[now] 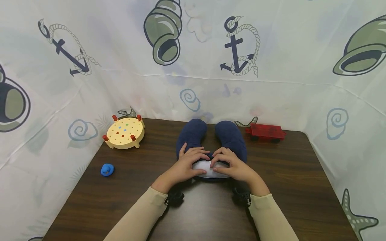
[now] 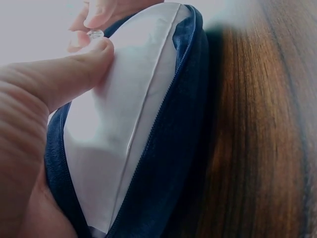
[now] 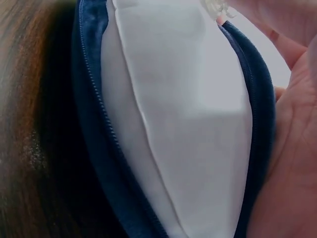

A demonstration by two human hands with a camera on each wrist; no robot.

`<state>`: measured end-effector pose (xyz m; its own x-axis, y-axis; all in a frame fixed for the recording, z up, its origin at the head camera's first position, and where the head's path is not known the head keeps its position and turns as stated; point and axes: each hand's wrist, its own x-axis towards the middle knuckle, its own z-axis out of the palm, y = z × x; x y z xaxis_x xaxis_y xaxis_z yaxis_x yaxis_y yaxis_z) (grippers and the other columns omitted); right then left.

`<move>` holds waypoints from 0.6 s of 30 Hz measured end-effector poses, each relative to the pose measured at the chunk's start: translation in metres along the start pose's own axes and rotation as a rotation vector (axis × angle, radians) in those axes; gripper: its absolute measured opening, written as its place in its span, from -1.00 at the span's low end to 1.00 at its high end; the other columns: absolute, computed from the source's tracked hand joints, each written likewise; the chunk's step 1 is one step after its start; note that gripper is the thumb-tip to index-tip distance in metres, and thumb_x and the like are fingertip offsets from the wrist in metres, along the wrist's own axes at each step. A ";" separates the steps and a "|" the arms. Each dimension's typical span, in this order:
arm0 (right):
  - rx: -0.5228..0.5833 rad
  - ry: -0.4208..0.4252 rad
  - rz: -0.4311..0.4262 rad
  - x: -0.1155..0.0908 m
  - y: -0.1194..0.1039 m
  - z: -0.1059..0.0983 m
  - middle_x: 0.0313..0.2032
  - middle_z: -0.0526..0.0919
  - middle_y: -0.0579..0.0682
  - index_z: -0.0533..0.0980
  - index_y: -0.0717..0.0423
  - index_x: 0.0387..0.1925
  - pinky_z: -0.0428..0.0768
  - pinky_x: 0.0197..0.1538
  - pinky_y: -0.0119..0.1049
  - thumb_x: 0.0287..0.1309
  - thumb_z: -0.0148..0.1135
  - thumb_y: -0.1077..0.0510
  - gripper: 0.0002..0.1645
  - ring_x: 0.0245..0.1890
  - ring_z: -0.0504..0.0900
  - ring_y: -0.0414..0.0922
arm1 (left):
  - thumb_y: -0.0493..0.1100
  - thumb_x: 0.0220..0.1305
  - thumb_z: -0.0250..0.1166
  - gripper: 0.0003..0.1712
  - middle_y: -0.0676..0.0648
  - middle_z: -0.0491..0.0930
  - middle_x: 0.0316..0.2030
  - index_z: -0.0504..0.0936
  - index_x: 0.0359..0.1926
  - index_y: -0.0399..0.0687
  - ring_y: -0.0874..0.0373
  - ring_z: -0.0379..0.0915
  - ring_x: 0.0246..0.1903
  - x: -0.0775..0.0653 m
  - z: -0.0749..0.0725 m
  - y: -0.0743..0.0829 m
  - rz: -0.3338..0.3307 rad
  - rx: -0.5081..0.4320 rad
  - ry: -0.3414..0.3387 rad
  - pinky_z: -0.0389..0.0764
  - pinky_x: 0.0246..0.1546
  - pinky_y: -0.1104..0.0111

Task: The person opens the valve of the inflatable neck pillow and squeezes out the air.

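Observation:
A navy U-shaped neck pillow point(image 1: 194, 132) lies on the table with its curved end toward me. Its zipper point(image 2: 148, 136) is undone, baring a smooth white inner lining point(image 3: 173, 99) with a raised seam. My left hand point(image 1: 188, 164) curls over the left side of the opening, fingers on the far cover edge and thumb on the white lining. From the right, my right hand point(image 1: 235, 167) arches over the opening, thumb and index finger close together. A small clear plastic piece point(image 2: 95, 33) sits between the fingertips where both hands meet.
A yellow round toy stool point(image 1: 125, 132) with red pegs stands at the back left. Nearer, a blue rubber duck point(image 1: 107, 169) sits by the left edge. A red toy wagon point(image 1: 266, 132) is at the back right. Patterned cloth point(image 1: 211, 97) hangs behind the wooden table point(image 1: 286, 187).

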<state>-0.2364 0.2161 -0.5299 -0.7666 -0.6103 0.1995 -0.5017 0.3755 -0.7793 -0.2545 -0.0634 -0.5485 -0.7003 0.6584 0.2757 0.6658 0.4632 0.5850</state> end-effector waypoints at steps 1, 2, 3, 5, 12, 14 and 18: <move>-0.001 0.003 -0.003 0.000 0.001 0.000 0.22 0.56 0.01 0.74 -0.27 -0.09 0.35 0.29 0.07 0.38 0.50 0.11 -0.82 0.26 0.42 -0.01 | 0.04 0.31 0.60 -0.45 0.12 0.54 0.51 0.67 0.28 0.25 0.07 0.23 0.64 0.000 0.000 0.000 -0.002 -0.001 -0.001 -0.50 0.63 -0.30; -0.002 0.006 -0.006 0.000 0.001 0.001 0.21 0.56 0.01 0.73 -0.27 -0.10 0.35 0.29 0.07 0.38 0.50 0.12 -0.82 0.25 0.42 -0.01 | 0.05 0.31 0.60 -0.45 0.12 0.54 0.51 0.67 0.28 0.26 0.07 0.23 0.64 0.000 0.000 0.000 -0.004 -0.001 -0.002 -0.50 0.63 -0.30; -0.002 0.009 -0.009 0.001 0.002 0.001 0.21 0.56 0.00 0.73 -0.27 -0.11 0.36 0.29 0.07 0.37 0.51 0.12 -0.82 0.25 0.42 -0.01 | 0.05 0.32 0.60 -0.45 0.12 0.54 0.51 0.67 0.28 0.26 0.08 0.23 0.64 0.001 0.000 -0.001 -0.006 -0.001 -0.005 -0.50 0.63 -0.29; 0.000 0.020 -0.016 0.000 0.004 0.002 0.20 0.57 -0.02 0.72 -0.26 -0.12 0.40 0.30 0.03 0.37 0.50 0.13 -0.83 0.25 0.44 -0.02 | 0.06 0.32 0.59 -0.45 0.13 0.54 0.51 0.67 0.29 0.27 0.09 0.23 0.64 0.000 0.000 -0.001 -0.010 0.000 -0.010 -0.51 0.63 -0.29; 0.130 0.081 -0.003 -0.004 0.013 -0.004 0.16 0.69 -0.01 0.69 -0.01 -0.19 0.57 0.29 -0.29 0.42 0.44 0.21 -0.94 0.29 0.59 0.00 | 0.05 0.30 0.61 -0.45 0.11 0.55 0.50 0.68 0.27 0.25 0.06 0.25 0.62 0.001 0.000 -0.001 -0.003 0.005 -0.005 -0.47 0.63 -0.32; 0.158 0.079 -0.004 -0.005 0.016 -0.004 0.17 0.69 0.04 0.68 0.01 -0.18 0.57 0.28 -0.32 0.43 0.43 0.22 -0.95 0.28 0.60 0.02 | 0.04 0.29 0.62 -0.45 0.09 0.56 0.49 0.68 0.26 0.24 0.03 0.27 0.61 0.001 0.000 0.000 0.004 0.008 0.002 -0.45 0.62 -0.34; 0.167 0.076 -0.002 -0.004 0.017 -0.002 0.20 0.68 0.06 0.65 -0.06 -0.14 0.57 0.33 -0.19 0.45 0.41 0.23 -0.89 0.29 0.59 0.05 | 0.00 0.27 0.63 -0.46 0.06 0.58 0.48 0.69 0.25 0.21 -0.02 0.30 0.60 0.000 -0.001 0.002 0.015 -0.002 0.020 -0.42 0.60 -0.39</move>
<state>-0.2424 0.2268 -0.5425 -0.7969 -0.5539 0.2409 -0.4350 0.2495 -0.8652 -0.2539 -0.0629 -0.5467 -0.6953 0.6534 0.2994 0.6756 0.4521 0.5823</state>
